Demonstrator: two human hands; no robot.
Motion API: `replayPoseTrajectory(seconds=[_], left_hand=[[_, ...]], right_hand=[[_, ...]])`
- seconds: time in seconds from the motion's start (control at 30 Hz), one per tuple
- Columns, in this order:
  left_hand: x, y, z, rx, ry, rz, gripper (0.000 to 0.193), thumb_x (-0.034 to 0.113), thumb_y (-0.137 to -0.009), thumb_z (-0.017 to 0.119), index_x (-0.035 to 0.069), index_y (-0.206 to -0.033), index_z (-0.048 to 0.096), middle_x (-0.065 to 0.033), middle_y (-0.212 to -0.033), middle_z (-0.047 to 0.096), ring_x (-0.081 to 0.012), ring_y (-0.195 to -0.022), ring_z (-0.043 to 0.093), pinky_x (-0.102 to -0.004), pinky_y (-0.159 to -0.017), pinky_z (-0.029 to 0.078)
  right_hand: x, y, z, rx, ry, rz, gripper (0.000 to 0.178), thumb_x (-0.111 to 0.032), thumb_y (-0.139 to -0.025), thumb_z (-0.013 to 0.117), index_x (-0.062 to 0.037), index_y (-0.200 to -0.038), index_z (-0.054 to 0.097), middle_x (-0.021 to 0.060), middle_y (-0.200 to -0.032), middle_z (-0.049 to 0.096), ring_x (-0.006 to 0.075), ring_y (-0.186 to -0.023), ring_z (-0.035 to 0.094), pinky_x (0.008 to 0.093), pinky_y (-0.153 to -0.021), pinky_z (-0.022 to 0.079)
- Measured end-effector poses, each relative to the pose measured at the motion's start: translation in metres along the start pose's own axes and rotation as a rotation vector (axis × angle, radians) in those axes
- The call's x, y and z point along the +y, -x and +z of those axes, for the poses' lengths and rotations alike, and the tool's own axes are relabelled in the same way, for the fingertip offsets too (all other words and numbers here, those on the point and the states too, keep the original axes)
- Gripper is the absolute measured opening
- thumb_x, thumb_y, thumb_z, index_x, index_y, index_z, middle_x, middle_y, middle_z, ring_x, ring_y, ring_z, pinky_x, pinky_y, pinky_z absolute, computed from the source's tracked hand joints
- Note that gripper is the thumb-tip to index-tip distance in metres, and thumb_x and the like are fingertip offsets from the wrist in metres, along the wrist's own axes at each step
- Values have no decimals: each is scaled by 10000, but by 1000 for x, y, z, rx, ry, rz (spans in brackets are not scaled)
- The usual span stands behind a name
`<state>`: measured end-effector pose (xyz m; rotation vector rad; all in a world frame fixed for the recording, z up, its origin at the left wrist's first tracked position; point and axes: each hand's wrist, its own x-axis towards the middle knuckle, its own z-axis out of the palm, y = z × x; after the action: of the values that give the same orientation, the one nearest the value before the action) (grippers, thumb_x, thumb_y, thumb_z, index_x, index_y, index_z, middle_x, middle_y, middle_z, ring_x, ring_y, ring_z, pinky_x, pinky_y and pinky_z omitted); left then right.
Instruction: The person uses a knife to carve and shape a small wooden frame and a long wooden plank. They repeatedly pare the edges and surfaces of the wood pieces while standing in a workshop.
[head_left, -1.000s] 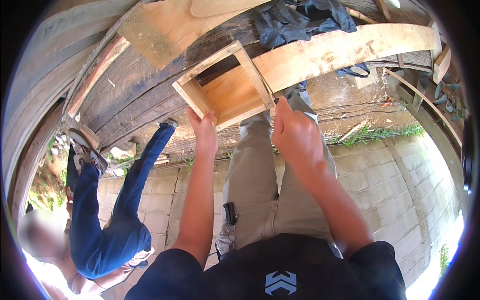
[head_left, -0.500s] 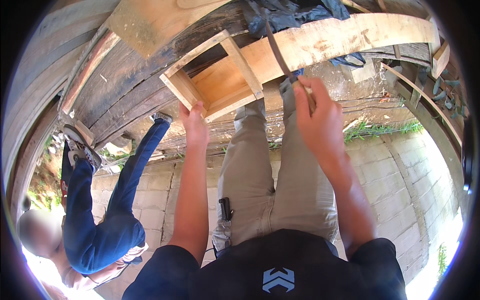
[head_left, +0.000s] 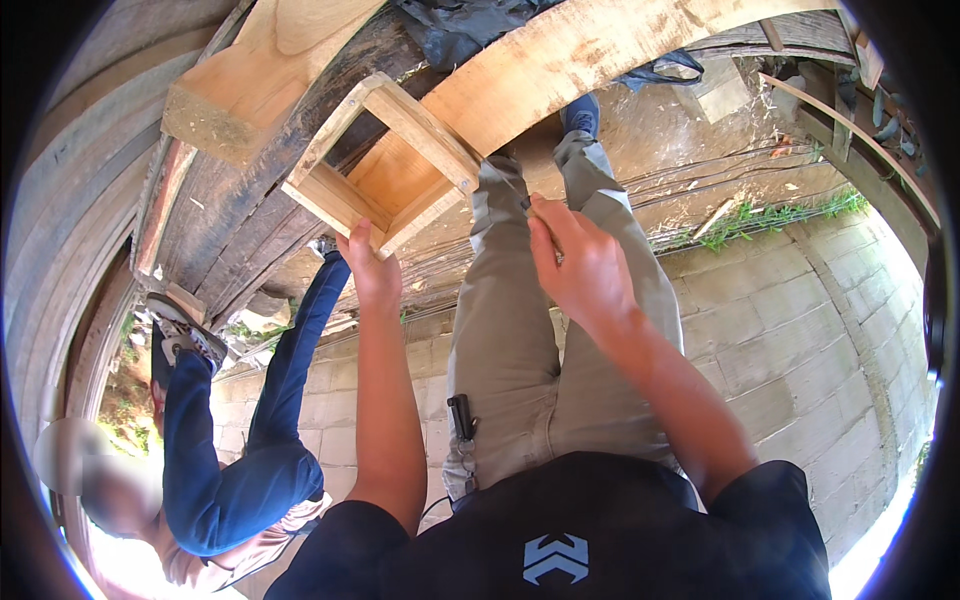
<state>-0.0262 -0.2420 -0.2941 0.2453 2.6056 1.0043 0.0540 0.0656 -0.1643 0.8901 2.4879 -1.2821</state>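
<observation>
My left hand [head_left: 372, 262] is closed around the near edge of an open rectangular wooden frame [head_left: 425, 218], its thumb over the inner side. The frame is tilted, and a plank and dark timber show through its opening. My right hand [head_left: 582, 255] grips the handle of a long-bladed knife [head_left: 513, 187]. Its dark blade is foreshortened and blurred, pointing up and left toward the frame's right corner. Whether the blade touches the wood, I cannot tell.
A long pale plank [head_left: 560, 60] lies beyond the frame on weathered timbers [head_left: 225, 200]. Black plastic [head_left: 460, 30] lies at its far side, a wooden block [head_left: 225, 115] at far left. Another person in blue jeans [head_left: 240, 490] sits at left; paving blocks [head_left: 790, 330] lie below.
The knife has swung down and left from its raised position to near the frame's right corner. The frame has shifted slightly left in view, still in my left hand.
</observation>
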Motion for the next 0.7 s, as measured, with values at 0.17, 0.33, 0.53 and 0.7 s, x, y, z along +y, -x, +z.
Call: replayPoseTrajectory(seconds=[0.17,0.33,0.53,0.7], left_hand=[[64,-30,2,165,983,-726,533,319,-884,628,124,-1351,461,-66,-1304,520,-227,-1250,496,-439,-1075,396],[66,-30,1,181,980,-755,533,308,-886,628,119,-1358,466,-61,-1298,529,-227,-1230,508,-438,-1064,403],[58,-28,0,157,927,-772,783,254,-825,671,131,-1502,298,-104,-1366,459,-278,-1253,475,-446,-1014,426],[38,-16,2,123,863,-690,791,235,-839,669,130,-1519,279,-110,-1383,457,-277,-1252,476,-448,-1027,425]], right_hand=[[28,12,10,18,-71,-35,237,-135,-926,655,-79,-1157,663,123,-774,654,336,-619,654,429,-527,532],[44,15,21,-3,-99,-36,255,-121,-927,660,-75,-1177,662,119,-806,660,330,-641,659,421,-535,534],[31,24,40,31,-155,69,248,-119,-957,620,-60,-1198,617,146,-899,673,373,-760,677,445,-613,552],[22,28,44,13,-150,148,230,-114,-973,589,-46,-1192,593,163,-954,683,392,-844,676,469,-670,555]])
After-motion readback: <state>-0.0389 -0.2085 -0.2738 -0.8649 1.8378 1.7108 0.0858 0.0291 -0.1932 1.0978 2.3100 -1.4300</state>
